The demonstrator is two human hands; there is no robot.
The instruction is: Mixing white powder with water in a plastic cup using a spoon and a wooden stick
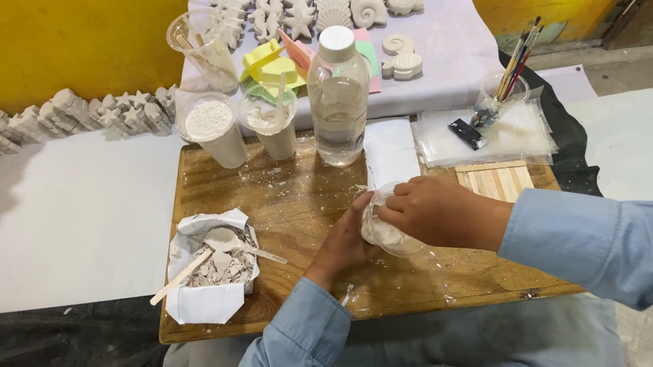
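Both my hands close around a clear plastic cup (384, 233) smeared with white plaster, lying tilted on the wooden board (281, 203). My left hand (345, 241) cups its left side from below. My right hand (431, 210) covers its top and right, fingers curled over the rim. Most of the cup is hidden by my hands.
A paper tray of plaster scraps with a wooden stick (212, 268) lies at front left. Two cups of white powder and mix (215, 130), a clear water bottle (339, 100), wooden sticks (495, 180), brushes in a cup (510, 81) and plaster shell casts (326, 2) stand behind.
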